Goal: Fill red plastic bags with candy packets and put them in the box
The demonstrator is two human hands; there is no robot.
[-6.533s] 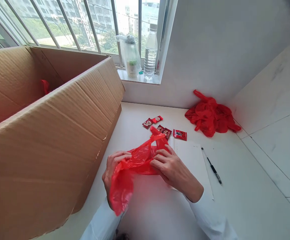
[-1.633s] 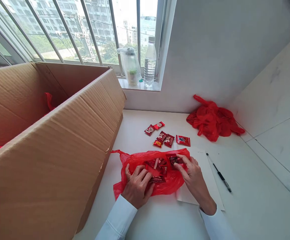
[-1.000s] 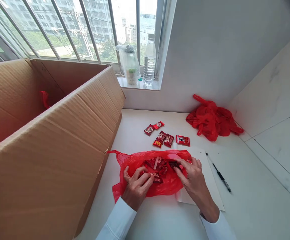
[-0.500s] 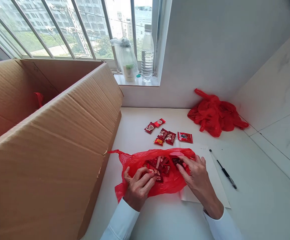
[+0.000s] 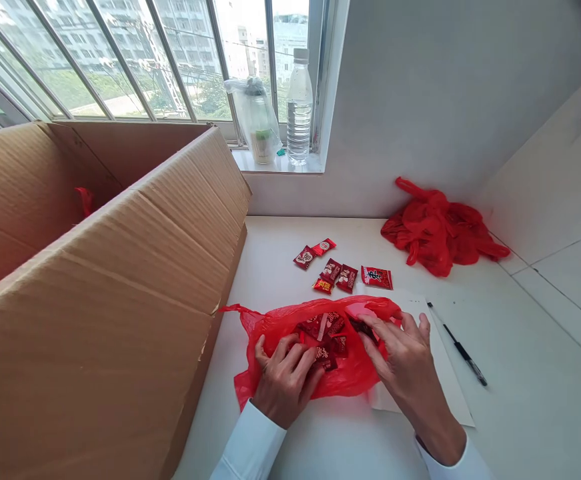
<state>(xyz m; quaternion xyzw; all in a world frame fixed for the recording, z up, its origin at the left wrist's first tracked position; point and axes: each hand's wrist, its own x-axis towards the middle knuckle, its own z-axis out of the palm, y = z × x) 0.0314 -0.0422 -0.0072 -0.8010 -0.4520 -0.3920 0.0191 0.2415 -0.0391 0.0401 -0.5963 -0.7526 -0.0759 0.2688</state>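
Observation:
A thin red plastic bag [image 5: 355, 383] lies spread on the table with its mouth facing up. Several dark red snack packets [image 5: 331, 325] show inside it. My left hand [image 5: 286, 383] rests over the bag's near left side, fingers apart and bent, the tips beside a dark red packet [image 5: 326, 359]. At the bag's right side, my right hand [image 5: 407, 353] has thumb and forefinger around a dark packet [image 5: 361, 327], partly hidden by the fingers. Behind the bag lie loose packets: several small ones [image 5: 347, 278] and a bright red one [image 5: 377, 277].
A large open cardboard box [image 5: 120, 320] fills the left side. White paper [image 5: 435, 373] sits partly under the bag, with a black pen [image 5: 463, 350] beside it. Crumpled red bags [image 5: 440, 230] lie against the wall. A water bottle [image 5: 299, 113] and a bagged cup [image 5: 259, 127] stand on the sill.
My left fingers have drawn back slightly from the packet they were touching. The right hand stays at the dark packet. The whole view has shifted slightly.

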